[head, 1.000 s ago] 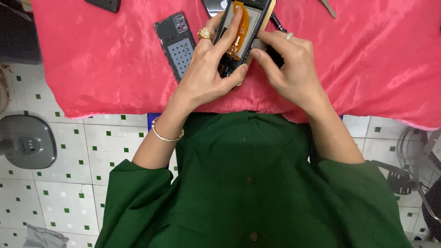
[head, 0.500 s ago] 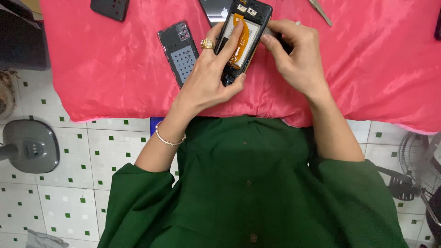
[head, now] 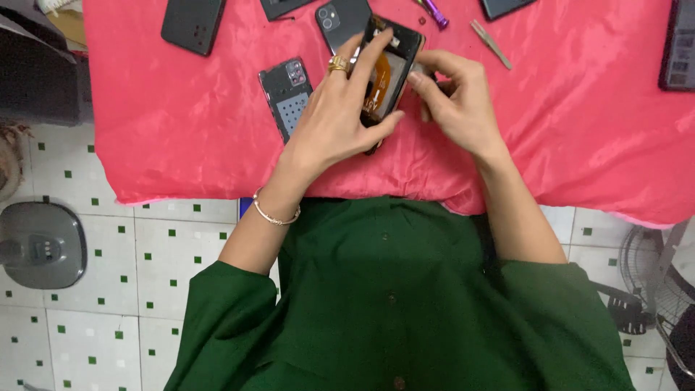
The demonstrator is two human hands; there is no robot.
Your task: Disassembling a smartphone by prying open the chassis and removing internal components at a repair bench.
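My left hand (head: 337,119), with a gold ring and a bracelet, grips an opened black phone (head: 391,65) whose back is off, showing an orange flex cable inside. My right hand (head: 456,101) pinches at the phone's right edge, fingers curled; whether it holds a small tool I cannot tell. Both hands work over a pink satin cloth (head: 181,145). A removed phone frame with camera holes (head: 287,93) lies just left of my left hand.
More dark phones and back covers lie on the cloth: one at far left (head: 192,24), one with dual cameras (head: 340,18), one at the right edge (head: 678,47). A purple screwdriver (head: 434,12) and tweezers (head: 491,43) rest behind. Tiled floor, a fan (head: 655,282) below.
The view has tilted so the cloth and phones sit lower in frame. My right hand shifted from the phone's upper right to its right edge; my left hand keeps its grip.
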